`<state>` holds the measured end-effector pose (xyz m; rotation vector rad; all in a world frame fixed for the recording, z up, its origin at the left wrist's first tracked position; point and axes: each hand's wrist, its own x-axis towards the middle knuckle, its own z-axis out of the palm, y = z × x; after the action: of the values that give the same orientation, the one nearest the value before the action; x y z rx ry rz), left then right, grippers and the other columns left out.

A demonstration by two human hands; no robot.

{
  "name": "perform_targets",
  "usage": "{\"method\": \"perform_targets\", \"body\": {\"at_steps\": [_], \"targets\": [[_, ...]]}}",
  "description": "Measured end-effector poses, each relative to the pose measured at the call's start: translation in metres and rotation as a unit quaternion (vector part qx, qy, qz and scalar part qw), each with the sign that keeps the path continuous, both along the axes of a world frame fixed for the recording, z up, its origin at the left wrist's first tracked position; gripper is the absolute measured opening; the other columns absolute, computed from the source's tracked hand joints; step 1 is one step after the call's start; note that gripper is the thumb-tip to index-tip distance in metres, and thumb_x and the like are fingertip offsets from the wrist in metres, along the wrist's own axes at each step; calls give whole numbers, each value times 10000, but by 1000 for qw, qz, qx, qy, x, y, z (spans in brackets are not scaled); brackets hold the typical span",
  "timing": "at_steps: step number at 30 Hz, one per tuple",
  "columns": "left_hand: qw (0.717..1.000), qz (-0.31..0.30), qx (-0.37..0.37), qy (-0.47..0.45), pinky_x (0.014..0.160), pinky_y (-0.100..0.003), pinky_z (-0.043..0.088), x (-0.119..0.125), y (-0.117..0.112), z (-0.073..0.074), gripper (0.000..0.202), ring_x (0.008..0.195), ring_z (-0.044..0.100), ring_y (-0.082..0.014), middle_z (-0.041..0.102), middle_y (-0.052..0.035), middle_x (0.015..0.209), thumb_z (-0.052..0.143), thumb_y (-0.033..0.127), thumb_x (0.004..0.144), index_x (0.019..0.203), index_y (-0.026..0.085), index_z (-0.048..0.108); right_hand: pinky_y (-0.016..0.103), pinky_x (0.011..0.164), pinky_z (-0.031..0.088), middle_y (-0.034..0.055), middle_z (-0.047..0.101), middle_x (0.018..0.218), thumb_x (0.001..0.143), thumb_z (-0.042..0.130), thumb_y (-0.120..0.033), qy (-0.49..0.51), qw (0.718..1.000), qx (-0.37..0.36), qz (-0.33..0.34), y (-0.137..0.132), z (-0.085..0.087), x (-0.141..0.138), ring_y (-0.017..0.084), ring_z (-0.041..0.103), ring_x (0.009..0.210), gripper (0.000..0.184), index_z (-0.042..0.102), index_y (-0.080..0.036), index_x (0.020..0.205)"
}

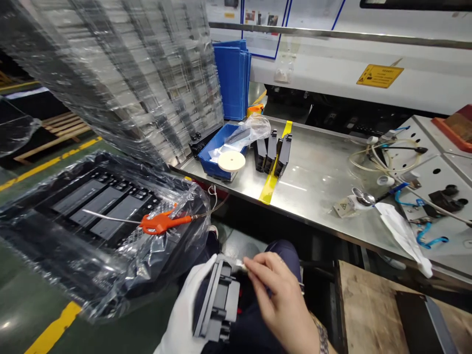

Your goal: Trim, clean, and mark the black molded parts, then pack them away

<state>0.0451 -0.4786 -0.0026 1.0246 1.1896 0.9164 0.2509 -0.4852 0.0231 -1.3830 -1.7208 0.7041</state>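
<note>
At the bottom centre of the frame the gloved left hand grips a dark grey plastic part from below, fingers wrapped around its left side and clamped on it, holding it over the person's lap. The bare right hand pinches a small white piece between thumb and fingertips, closed on it, and presses it against the upper edge of the part. I judge this one part to be mid-treatment, the white piece working at its top edge only. Four similar dark parts stand upright in a row on the steel bench, upper centre, beside a strip of yellow tape; they look set aside, though whether finished or waiting I cannot tell. At left, a bagged black tray sits low with orange scissors lying on its plastic, and behind it rises a tall stack of wrapped trays, which suggests plenty remains.

The bench is bare brushed steel, reflective, running from centre to right. On it sit a blue bin with a white disc resting on its edge, coiled tubing and cables at right, and a white cloth hanging over the front edge. Beyond is a white machine housing with a yellow warning label; the floor at left is green with yellow lines
</note>
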Motion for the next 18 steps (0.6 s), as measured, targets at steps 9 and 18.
{"method": "perform_targets", "body": {"at_steps": [9, 18], "targets": [[997, 7, -39, -61, 1214, -409, 213, -16, -10, -2, 661, 1433, 257, -396, 553, -41, 1385, 848, 219, 538, 1175, 284, 682, 333, 797, 479, 82, 642, 956, 995, 463, -231, 40, 998, -55, 4, 0, -3, 11, 188, 589, 886, 250, 667, -199, 1134], [968, -78, -203, -127, 933, -452, 513, -8, 2, -24, 151, 1010, 628, -352, 685, -59, 752, 683, 362, 766, 725, 227, 738, 195, 461, 269, -47, 466, 486, 911, 540, -604, 286, 893, -320, 137, 5, -17, 2, 49, 374, 450, 540, 640, -121, 691]]}}
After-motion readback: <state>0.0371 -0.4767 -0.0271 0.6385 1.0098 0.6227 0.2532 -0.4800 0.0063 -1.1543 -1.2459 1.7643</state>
